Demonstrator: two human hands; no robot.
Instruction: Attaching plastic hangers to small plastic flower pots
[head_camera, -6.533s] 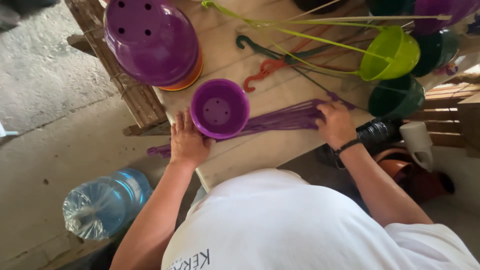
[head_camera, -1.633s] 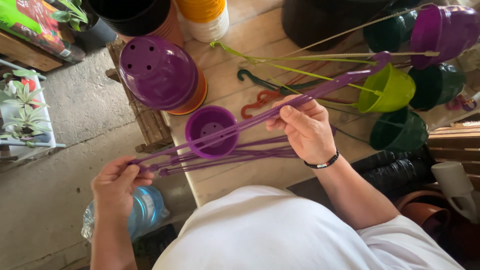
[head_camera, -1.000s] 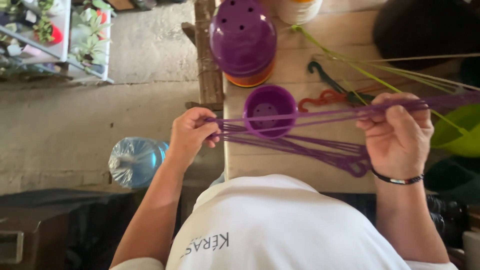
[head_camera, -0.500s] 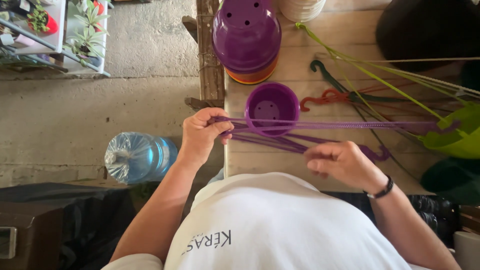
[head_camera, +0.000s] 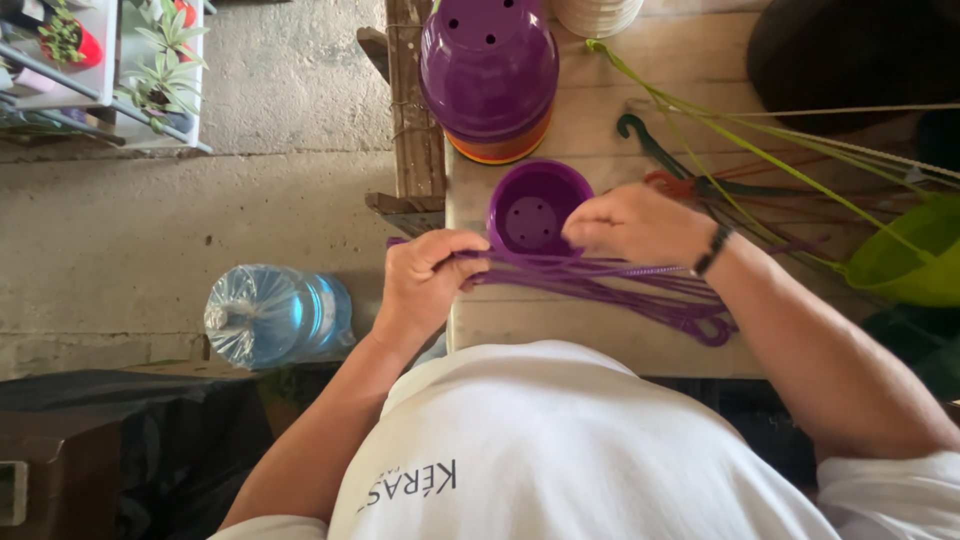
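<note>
Both hands (head_camera: 425, 280) (head_camera: 635, 225) pinch purple hanger strands (head_camera: 600, 285) beside pot (head_camera: 535, 210).

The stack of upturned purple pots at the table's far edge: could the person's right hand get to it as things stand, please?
Probably yes: the right hand is at the small purple pot, and only bare wooden table lies before the upturned stack.

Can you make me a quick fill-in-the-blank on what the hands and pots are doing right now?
1. The left hand pinches the purple hanger strands at the table's ____ edge.
2. The right hand rests at the rim of the small ____ pot.
3. The stacked pots stand ____ down.
4. On the floor lies a clear water ____.

Missing words: left; purple; upside; bottle
</note>
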